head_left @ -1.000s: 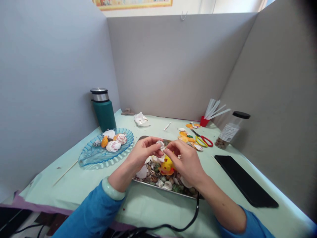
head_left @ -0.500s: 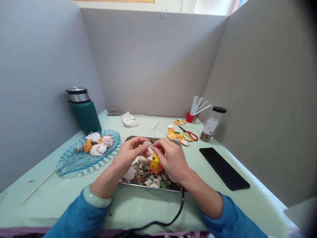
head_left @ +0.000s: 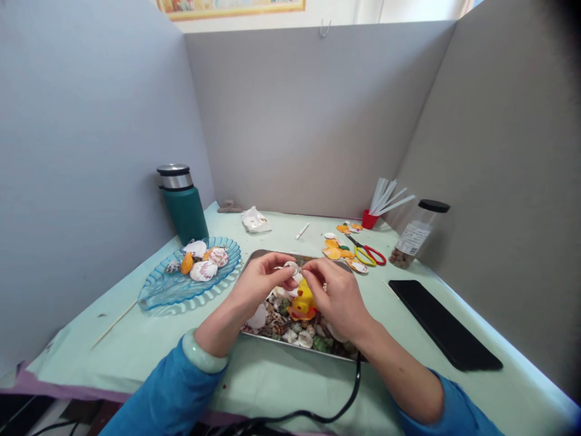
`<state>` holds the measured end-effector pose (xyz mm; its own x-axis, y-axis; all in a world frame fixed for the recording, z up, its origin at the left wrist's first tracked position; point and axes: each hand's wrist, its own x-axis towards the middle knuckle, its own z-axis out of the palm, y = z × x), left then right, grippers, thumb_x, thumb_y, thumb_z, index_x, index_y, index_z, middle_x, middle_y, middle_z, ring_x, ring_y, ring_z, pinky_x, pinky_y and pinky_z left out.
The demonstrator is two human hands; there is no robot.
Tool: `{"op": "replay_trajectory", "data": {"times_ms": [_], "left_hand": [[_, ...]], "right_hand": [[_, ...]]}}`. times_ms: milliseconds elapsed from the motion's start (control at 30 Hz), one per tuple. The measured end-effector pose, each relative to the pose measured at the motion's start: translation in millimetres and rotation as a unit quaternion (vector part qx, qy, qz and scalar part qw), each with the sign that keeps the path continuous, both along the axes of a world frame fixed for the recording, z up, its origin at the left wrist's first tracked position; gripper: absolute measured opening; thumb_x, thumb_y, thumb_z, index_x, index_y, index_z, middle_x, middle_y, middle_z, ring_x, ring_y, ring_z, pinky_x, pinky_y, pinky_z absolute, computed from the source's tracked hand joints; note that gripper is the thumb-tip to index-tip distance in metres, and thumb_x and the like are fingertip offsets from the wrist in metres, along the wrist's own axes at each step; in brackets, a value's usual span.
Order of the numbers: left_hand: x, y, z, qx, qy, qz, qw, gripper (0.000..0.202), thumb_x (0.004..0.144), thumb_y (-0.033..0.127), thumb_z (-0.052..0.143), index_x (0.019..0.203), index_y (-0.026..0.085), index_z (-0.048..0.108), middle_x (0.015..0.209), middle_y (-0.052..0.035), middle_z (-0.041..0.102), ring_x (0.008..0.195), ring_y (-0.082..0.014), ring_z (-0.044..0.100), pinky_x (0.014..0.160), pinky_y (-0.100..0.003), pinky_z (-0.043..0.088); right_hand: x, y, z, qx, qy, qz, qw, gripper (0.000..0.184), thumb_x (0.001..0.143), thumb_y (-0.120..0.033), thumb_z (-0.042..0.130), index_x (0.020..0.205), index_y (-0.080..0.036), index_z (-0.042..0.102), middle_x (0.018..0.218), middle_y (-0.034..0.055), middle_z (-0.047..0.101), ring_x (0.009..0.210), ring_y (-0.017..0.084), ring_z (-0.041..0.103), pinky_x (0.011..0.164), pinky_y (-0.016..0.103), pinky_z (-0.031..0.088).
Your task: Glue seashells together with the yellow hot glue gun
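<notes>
The left hand point(head_left: 262, 280) and right hand point(head_left: 339, 298) pinch a small pale piece point(head_left: 292, 266), probably a shell, over a metal tray point(head_left: 259, 254) holding shells point(head_left: 276, 320) and a yellow duck point(head_left: 302, 301).

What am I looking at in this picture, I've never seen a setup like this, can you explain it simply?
There's no machine here: these are a person's two bare hands, seen from a camera worn on that person's head, looking forward and down.

The left hand pinches a small whitish piece, perhaps a shell. The right hand's fingertips are at its edge; whether they grip it too is hard to tell.

Below the hands is a metal tray of mixed shells and a yellow toy. On the pale green tablecloth, to the left, are a blue plate bearing more shells and a green flask. To the right are scissors, a black-lidded jar and a flat black slab.
</notes>
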<state>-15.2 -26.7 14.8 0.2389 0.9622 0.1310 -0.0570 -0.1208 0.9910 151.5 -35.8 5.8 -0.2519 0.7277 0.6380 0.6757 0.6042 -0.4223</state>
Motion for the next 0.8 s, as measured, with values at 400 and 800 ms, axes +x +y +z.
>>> {"op": "replay_trajectory", "data": {"times_ms": [400,800], "left_hand": [[2.1,-1.8,3.7,0.007,0.019,0.008,1.000,0.032,0.072,0.030,0.066,0.096,0.011,0.059,0.064,-0.0036,0.065,0.063,-0.0136,0.060,0.067,-0.027,0.047],[1.6,-2.1,2.0,0.018,0.021,-0.001,1.000,0.038,0.069,0.029,0.068,0.102,0.012,0.061,0.074,-0.0048,0.066,0.068,-0.0152,0.062,0.068,-0.028,0.049]], "right_hand": [[1.5,1.9,0.0,-0.034,0.038,0.016,0.999,0.014,0.087,-0.023,0.046,0.079,-0.018,0.056,0.073,0.0010,0.060,0.068,0.013,0.053,0.063,0.024,0.036],[4.2,7.1,-2.2,-0.163,0.107,0.063,0.979,0.020,0.086,-0.031,0.044,0.079,-0.017,0.057,0.068,-0.0016,0.059,0.059,0.011,0.051,0.054,0.021,0.037]]}}
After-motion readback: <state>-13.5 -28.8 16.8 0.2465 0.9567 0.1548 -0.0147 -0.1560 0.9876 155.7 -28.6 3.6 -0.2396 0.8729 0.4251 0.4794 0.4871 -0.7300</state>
